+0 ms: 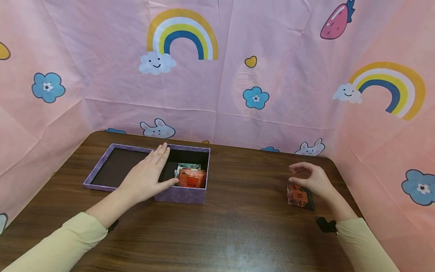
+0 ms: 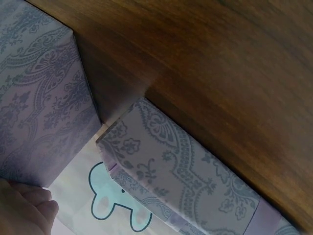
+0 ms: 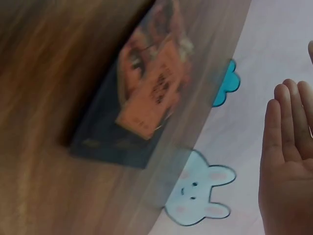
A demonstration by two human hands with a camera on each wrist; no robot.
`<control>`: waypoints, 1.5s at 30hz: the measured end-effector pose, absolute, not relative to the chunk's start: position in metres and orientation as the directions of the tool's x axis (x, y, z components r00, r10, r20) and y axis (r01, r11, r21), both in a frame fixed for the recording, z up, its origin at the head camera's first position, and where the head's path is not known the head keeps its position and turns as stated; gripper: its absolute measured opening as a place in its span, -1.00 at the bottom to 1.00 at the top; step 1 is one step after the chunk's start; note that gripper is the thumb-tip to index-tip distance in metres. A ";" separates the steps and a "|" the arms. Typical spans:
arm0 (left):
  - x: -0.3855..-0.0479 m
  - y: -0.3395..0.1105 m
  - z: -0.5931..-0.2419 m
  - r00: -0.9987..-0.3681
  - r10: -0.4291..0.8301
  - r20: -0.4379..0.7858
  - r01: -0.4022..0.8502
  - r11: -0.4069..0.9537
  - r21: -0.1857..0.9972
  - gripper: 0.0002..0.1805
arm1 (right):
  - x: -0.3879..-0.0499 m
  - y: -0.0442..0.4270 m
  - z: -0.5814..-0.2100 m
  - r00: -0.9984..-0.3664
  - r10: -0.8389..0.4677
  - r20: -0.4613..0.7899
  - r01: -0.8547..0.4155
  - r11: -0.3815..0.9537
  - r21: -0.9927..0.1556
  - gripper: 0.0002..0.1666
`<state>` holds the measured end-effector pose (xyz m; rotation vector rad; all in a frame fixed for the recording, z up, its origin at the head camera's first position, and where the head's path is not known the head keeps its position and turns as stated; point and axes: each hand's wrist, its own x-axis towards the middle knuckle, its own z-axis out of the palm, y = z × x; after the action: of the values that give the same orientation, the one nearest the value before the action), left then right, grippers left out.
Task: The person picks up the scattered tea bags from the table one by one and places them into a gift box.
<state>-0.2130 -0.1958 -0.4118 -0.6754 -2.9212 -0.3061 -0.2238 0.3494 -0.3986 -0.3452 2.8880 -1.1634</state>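
My left hand (image 1: 146,175) lies over the left side of a purple patterned box (image 1: 181,195), fingers extended toward its back rim and thumb stretched over the front. In the left wrist view its fingertips (image 2: 39,196) are beside the box wall (image 2: 44,98). Several packets stand inside the box; the front one is an orange packet (image 1: 191,178). At the right, my right hand (image 1: 314,179) hovers with bent fingers and nothing between them. Just below it, a dark packet with an orange label (image 1: 300,196) lies on the table; the right wrist view shows that packet (image 3: 151,93) blurred.
A purple-edged lid (image 1: 98,166) with a dark inside lies left of the box, partly behind the left hand. The brown wooden table (image 1: 238,219) extends between the box and the loose packet. Pink printed cloth (image 1: 231,75) hangs around the back and sides.
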 end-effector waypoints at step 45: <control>-0.214 -0.197 -0.414 -0.892 0.419 0.172 0.444 0.882 0.159 0.15 | -0.221 0.385 -0.448 -0.940 -0.342 0.000 -0.274 0.755 -0.595 -0.22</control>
<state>-0.2139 -0.1965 -0.4137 -0.6722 -2.9177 -0.2937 -0.2211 0.3854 -0.4479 -0.5001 2.8407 -0.9368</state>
